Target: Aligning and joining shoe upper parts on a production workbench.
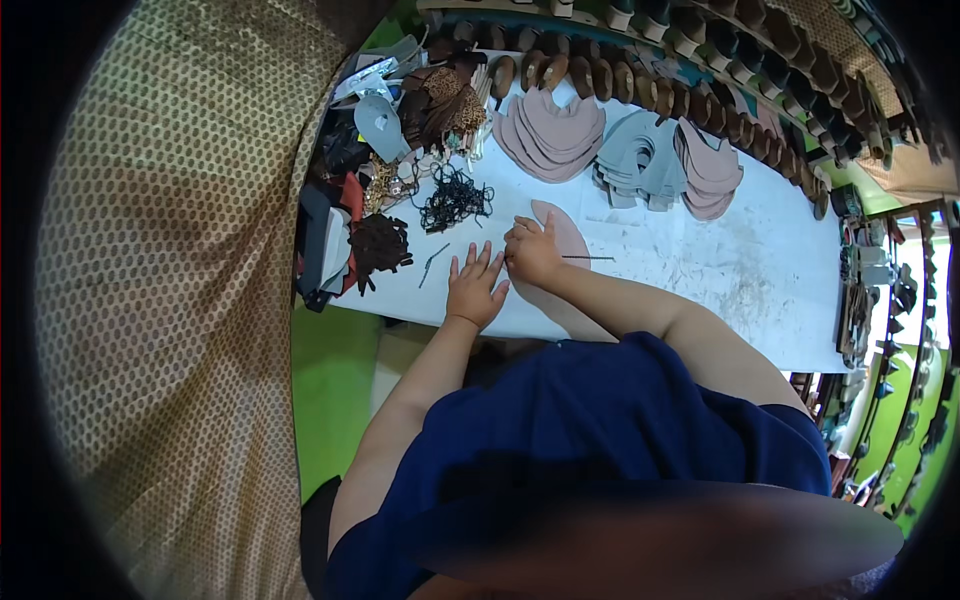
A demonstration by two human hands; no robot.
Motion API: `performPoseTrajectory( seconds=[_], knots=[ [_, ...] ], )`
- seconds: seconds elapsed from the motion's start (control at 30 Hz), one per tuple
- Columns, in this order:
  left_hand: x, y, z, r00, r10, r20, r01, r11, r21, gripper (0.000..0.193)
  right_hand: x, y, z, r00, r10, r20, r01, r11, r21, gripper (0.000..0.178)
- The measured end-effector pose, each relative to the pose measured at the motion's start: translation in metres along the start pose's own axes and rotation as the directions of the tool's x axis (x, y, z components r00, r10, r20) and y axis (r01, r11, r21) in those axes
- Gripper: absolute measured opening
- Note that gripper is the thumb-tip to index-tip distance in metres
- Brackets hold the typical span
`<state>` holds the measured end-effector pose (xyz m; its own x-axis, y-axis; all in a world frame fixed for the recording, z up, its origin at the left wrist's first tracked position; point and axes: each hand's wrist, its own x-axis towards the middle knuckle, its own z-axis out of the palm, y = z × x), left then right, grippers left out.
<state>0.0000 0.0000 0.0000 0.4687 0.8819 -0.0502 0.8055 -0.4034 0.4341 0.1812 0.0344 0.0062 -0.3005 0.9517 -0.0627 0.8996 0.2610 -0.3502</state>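
Note:
My left hand [477, 288] rests at the table's near edge, fingers stretched and apart, its fingertips close to my right hand. My right hand [533, 250] lies over the lower left part of a pink crescent-shaped shoe piece [565, 230], fingers bent down and drawn together; what they grip is hidden. A thin dark braided strip [590, 258] sticks out to the right from beneath my right wrist, across the pink piece. Left of my left hand lies a short dark strip [433, 265], with a tangled pile of black straps [453, 198] behind it.
On the white table [740, 290] stand stacks of pink pieces [550, 135], grey pieces [640, 160] and more pink pieces [710, 170]. Brown strips [380, 245] and assorted materials crowd the left end. Shoe lasts [625, 80] line the back. A patterned curtain [180, 300] hangs at left.

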Motion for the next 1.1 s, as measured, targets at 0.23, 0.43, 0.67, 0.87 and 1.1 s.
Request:
performPoseTrajectory(
  seconds=[0.23,0.43,0.67,0.87,1.1],
  knots=[
    [0.001,0.005,-0.002,0.999,-0.027,-0.017,0.03,0.986,0.166,0.054,-0.001,0.003,0.008,0.995,-0.004,-0.102,0.009,0.999,0.05,0.007],
    [0.0,0.006,-0.001,1.0,-0.021,-0.009,0.023,0.985,0.172,0.055,-0.024,0.032,0.0,0.99,-0.059,-0.131,0.064,0.997,0.036,0.009],
    [-0.001,0.004,0.002,1.0,0.016,0.01,-0.018,0.986,0.164,0.061,-0.063,0.063,-0.01,0.982,-0.134,-0.135,0.128,0.991,-0.048,0.016],
    [0.0,0.003,0.005,1.0,-0.026,0.011,0.023,0.979,0.205,0.069,-0.084,0.074,-0.014,0.975,-0.191,-0.116,0.177,0.977,-0.117,0.038],
    [-0.003,0.002,0.01,0.988,-0.144,-0.054,0.152,0.964,0.218,0.081,-0.099,0.097,-0.034,0.997,0.0,-0.077,-0.005,0.997,-0.072,0.038]
  ],
)
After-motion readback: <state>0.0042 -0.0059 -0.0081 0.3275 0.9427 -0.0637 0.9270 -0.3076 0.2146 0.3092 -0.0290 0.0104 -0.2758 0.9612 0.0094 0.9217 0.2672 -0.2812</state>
